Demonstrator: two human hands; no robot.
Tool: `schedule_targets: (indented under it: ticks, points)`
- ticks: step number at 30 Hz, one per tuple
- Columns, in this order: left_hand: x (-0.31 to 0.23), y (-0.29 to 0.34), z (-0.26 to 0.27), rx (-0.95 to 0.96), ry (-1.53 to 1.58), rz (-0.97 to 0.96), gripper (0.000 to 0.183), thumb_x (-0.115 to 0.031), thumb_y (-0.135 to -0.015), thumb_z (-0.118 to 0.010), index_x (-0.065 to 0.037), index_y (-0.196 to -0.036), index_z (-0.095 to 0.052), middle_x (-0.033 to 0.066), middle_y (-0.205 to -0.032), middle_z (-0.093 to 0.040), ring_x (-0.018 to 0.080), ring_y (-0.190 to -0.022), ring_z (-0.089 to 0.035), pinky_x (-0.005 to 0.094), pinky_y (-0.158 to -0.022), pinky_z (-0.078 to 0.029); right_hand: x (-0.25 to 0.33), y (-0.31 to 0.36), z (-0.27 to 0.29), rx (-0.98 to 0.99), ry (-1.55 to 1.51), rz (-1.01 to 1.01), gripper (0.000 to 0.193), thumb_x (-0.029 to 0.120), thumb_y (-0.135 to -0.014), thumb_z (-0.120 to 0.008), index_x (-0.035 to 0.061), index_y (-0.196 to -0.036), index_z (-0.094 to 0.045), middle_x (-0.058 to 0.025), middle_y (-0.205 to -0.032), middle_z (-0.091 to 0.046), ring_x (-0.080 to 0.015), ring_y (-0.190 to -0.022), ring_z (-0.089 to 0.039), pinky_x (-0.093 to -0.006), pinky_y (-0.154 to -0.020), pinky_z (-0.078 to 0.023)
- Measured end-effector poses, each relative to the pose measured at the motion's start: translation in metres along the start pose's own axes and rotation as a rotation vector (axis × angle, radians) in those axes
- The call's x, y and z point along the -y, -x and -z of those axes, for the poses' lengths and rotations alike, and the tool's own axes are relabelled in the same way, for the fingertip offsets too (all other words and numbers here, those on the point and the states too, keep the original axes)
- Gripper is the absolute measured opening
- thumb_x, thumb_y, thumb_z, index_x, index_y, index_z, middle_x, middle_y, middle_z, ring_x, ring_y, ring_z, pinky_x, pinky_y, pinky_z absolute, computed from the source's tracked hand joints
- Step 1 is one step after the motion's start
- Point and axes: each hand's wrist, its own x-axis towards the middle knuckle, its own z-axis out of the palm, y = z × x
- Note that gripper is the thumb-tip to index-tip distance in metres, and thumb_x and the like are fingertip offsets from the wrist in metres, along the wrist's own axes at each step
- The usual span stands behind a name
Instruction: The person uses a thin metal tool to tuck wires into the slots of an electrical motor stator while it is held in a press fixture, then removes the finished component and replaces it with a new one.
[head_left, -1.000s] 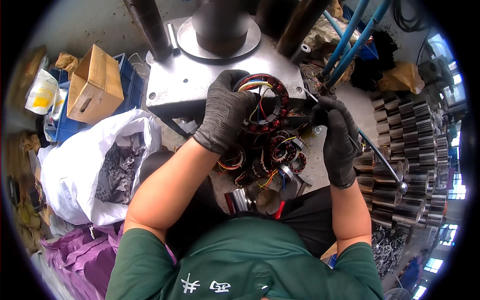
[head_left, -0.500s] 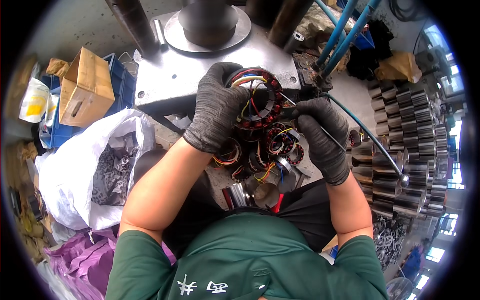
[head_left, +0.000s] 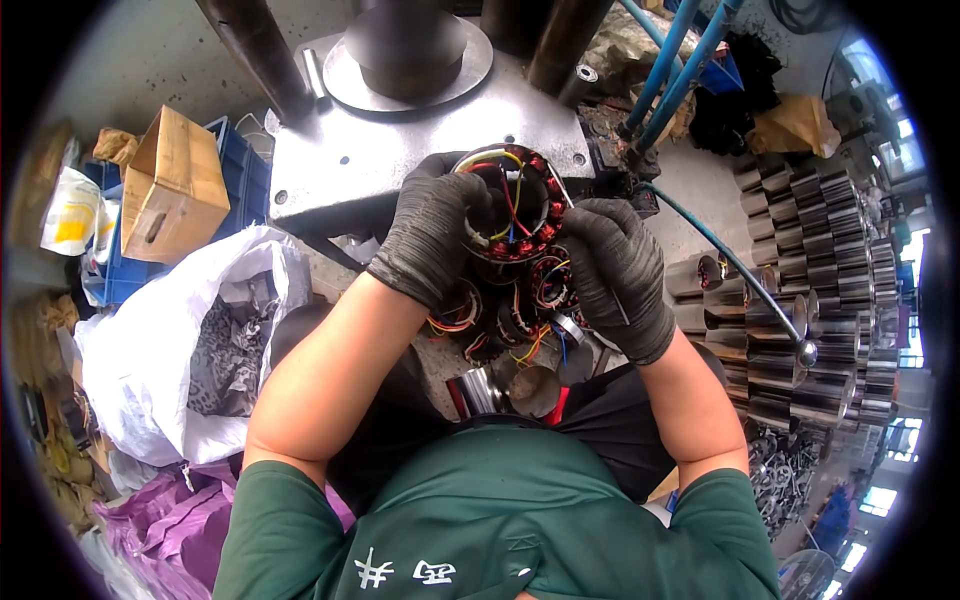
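My left hand (head_left: 432,222), in a dark grey knit glove, is closed round the left side of a motor stator (head_left: 545,222). This ring has red-brown copper windings, with yellow, red, blue and white lead wires across its opening. In my gloved right hand (head_left: 617,275) is a thin metal rod (head_left: 562,185). Its upper end meets the stator's right rim, and its other end shows below my fingers. Beneath the held ring lie several smaller wound stators (head_left: 552,282) with coloured leads. A shiny metal cylinder (head_left: 477,392) lies between my legs.
Ahead stands a press with a steel table (head_left: 390,150) and a round block. Stacked metal cylinders (head_left: 800,300) fill the right, behind a lever with a ball end (head_left: 806,353). A white sack (head_left: 140,370) of scraps, a cardboard box (head_left: 178,190) and blue crates (head_left: 243,165) stand left.
My right hand has moved left, closer to the stator, bringing the rod upright along its rim. The stator has shifted slightly down and its face is tilted differently.
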Motion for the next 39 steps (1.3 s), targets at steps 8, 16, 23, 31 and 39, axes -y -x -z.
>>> schedule_targets:
  ticks: [8, 16, 23, 31, 39]
  points:
    - [-0.003, 0.005, -0.001, -0.042, -0.156, -0.14, 0.065, 0.005, -0.066, -0.054, 0.01, -0.131, -0.053, 0.02, -0.112, -0.069, 0.0283, -0.095, -0.073, 0.0396, -0.086, -0.066, -0.002, 0.002, 0.018, -0.024, -0.525, -0.384, 0.015, 0.0, -0.092, -0.064, 0.0012, -0.105, -0.07, -0.0078, -0.094, -0.073, -0.015, -0.087, -0.069, -0.0319, -0.075, -0.057]
    - [-0.004, 0.011, -0.004, -0.032, -0.3, -0.277, 0.058, 0.007, -0.069, -0.058, 0.008, -0.127, -0.056, 0.0188, -0.112, -0.07, 0.0259, -0.1, -0.073, 0.0363, -0.091, -0.064, -0.002, 0.0, 0.019, 0.014, -0.389, -0.369, 0.013, 0.001, -0.09, -0.064, -0.0008, -0.102, -0.07, -0.0099, -0.09, -0.072, -0.019, -0.078, -0.07, -0.0324, -0.072, -0.057]
    - [0.001, 0.017, -0.01, 0.002, -0.537, -0.5, 0.05, 0.002, -0.074, -0.069, 0.005, -0.123, -0.058, 0.0173, -0.109, -0.071, 0.0233, -0.101, -0.071, 0.0353, -0.093, -0.059, -0.003, -0.003, 0.024, 0.114, -0.303, -0.358, 0.01, 0.001, -0.09, -0.064, -0.0023, -0.098, -0.069, -0.0111, -0.087, -0.069, -0.0213, -0.077, -0.069, -0.0339, -0.07, -0.057]
    - [0.012, 0.003, -0.003, 0.047, -0.613, -0.434, 0.049, 0.002, -0.074, -0.075, 0.004, -0.122, -0.063, 0.0163, -0.11, -0.073, 0.022, -0.102, -0.071, 0.0341, -0.093, -0.059, -0.001, -0.013, 0.043, 0.246, -0.559, -0.676, 0.015, 0.011, -0.09, -0.062, -0.0019, -0.093, -0.071, -0.0087, -0.081, -0.069, -0.0164, -0.076, -0.066, -0.0316, -0.07, -0.053]
    - [0.012, 0.007, -0.015, 0.014, -0.867, -0.604, 0.046, -0.004, -0.077, -0.081, 0.001, -0.12, -0.064, 0.0156, -0.104, -0.075, 0.0218, -0.097, -0.073, 0.0347, -0.087, -0.061, 0.0, -0.011, 0.056, 0.175, -0.804, -0.857, 0.017, 0.011, -0.089, -0.064, -0.0022, -0.095, -0.071, -0.006, -0.08, -0.07, -0.0119, -0.071, -0.063, -0.0274, -0.066, -0.053]
